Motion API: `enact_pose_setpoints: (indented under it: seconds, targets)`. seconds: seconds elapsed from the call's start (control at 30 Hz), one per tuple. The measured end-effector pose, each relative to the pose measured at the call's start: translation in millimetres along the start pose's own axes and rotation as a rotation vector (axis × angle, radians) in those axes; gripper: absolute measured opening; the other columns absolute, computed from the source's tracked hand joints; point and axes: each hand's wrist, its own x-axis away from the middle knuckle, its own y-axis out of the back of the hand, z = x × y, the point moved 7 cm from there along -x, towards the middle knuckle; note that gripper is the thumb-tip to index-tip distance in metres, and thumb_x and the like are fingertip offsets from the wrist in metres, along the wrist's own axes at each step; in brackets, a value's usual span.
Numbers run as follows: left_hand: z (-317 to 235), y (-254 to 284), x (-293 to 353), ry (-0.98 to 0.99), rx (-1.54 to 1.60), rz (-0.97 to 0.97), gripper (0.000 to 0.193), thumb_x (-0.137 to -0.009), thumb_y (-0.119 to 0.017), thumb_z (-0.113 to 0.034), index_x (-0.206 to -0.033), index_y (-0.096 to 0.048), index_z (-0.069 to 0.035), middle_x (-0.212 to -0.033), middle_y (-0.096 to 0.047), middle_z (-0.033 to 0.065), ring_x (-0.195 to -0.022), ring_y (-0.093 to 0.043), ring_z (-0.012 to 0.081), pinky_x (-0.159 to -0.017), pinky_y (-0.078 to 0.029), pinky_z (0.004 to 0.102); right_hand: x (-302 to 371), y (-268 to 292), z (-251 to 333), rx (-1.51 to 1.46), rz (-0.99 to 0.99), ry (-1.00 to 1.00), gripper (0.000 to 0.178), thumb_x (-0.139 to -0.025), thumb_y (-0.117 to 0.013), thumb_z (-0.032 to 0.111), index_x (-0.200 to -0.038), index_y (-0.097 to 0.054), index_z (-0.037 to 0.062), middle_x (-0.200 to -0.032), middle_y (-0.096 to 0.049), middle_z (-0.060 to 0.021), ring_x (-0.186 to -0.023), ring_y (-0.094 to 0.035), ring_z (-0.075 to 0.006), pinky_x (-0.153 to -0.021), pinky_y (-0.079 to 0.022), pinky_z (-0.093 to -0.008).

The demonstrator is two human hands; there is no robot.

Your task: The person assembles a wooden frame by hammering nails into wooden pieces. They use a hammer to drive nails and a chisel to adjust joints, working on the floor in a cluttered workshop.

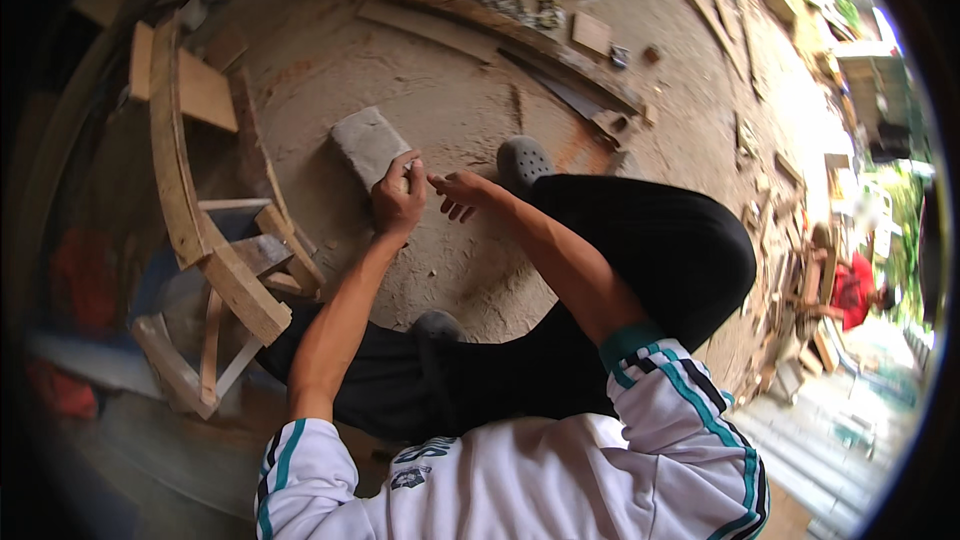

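A grey rectangular block (368,145), like stone or concrete, lies on the dusty ground in front of me. My left hand (400,202) is closed at the block's near right corner, thumb against the fingers. A small pale bit shows at its fingertips, too little to name. Just to the right, my right hand (464,192) reaches across with its fingers loosely apart and nothing visible in them. Its fingertips come close to the left hand; whether they touch I cannot tell.
A curved wooden frame (175,160) stands at my left. Beyond the block lie long planks (470,15), a handsaw (570,95) and a small square wood piece (591,33). My grey clog (524,162) is beside my right hand. A person in red (853,290) is far right.
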Motion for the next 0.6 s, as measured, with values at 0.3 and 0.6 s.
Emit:
enact_pose_setpoints:
  seconds: [0.3, 0.6]
  targets:
    - [20, 26, -18, 0.280, 0.146, -0.286, 0.024, -0.095, -0.062, -0.025, -0.110, -0.066, -0.005, -0.061, -0.053, 0.0022, -0.057, -0.051, 0.0128, -0.056, -0.045, 0.0301, -36, -71, 79, 0.024, 0.777, 0.095, 0.052, -0.094, -0.049, 0.053, -0.109, -0.066, 0.0064, -0.094, -0.073, -0.0095, -0.080, -0.072, -0.0178, -0.056, -0.055, -0.0272]
    - [26, 38, -21, 0.318, 0.187, -0.362, 0.037, -0.101, -0.050, -0.033, -0.114, -0.062, -0.001, -0.079, -0.059, 0.0018, -0.074, -0.053, 0.0088, -0.069, -0.044, 0.0265, -82, -90, 89, 0.548, 1.082, -0.207, 0.053, -0.096, -0.044, 0.054, -0.102, -0.070, 0.0086, -0.089, -0.074, -0.0050, -0.069, -0.070, -0.0104, -0.044, -0.049, -0.0202]
